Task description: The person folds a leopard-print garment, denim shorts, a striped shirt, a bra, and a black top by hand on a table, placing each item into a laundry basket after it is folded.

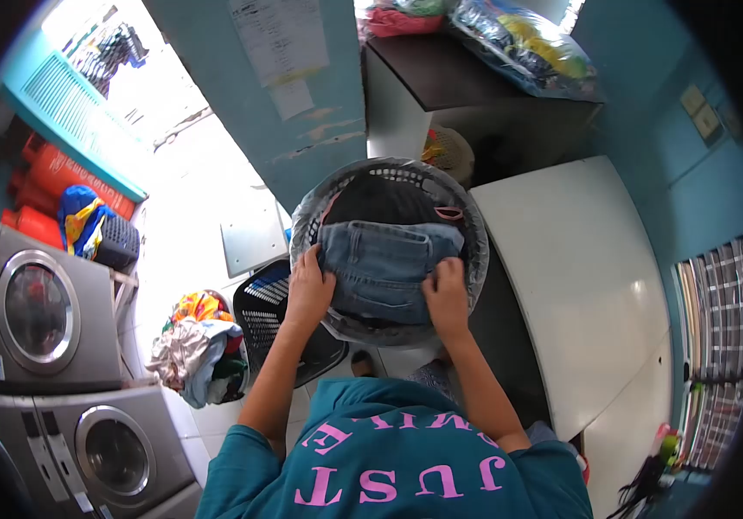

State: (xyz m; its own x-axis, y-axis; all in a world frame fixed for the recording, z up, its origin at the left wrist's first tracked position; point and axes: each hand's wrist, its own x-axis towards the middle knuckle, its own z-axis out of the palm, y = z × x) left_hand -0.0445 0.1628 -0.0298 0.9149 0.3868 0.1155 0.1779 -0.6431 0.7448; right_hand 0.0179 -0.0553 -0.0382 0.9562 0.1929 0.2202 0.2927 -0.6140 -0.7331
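Observation:
Folded blue denim jeans (380, 264) lie across the top of a round laundry basket (477, 216) lined with clear plastic. My left hand (309, 281) grips the jeans at their left edge, fingers curled over the cloth. At the right edge my right hand (446, 292) has its fingers bent onto the denim. Behind the jeans, dark folded clothing (384, 201) fills the far part of the basket. What lies underneath is hidden.
A black basket (255, 320) stands left of the round one, beside a heap of clothes (194, 350). Front-loading machines (38, 307) line the left side. A white slab-like surface (570, 268) is at right. Bagged clothes (531, 52) sit on a dark-topped cabinet (415, 73).

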